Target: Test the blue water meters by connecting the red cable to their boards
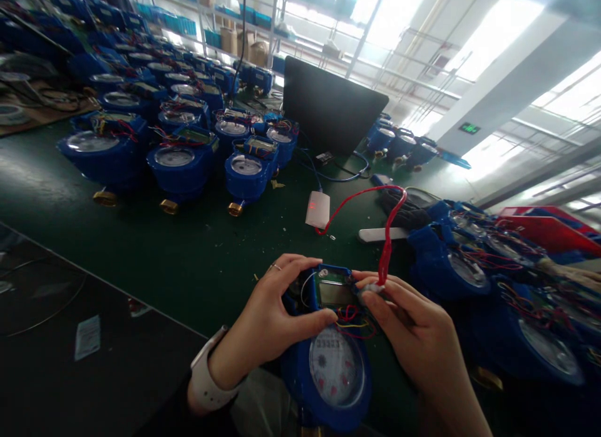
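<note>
Two hands on unlabelled water meter [335, 362]

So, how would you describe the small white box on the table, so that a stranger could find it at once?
Start at the big dark screen standing on the green table. Just in front of it, toward the hands, lies the small white box. Unlike the blue meters around it, it is flat, shows a red light, and has a red wire running toward the right hand.

**benchrat:** whole bench is a dark green mat [154, 249], black laptop lid [331, 105] standing well beyond the hands.

**mk_volt:** yep, shelving racks [244, 24] with cardboard boxes [235, 42] far off to the upper left of them, big blown-out windows [498, 30] to the upper right, daylight everywhere.
</note>
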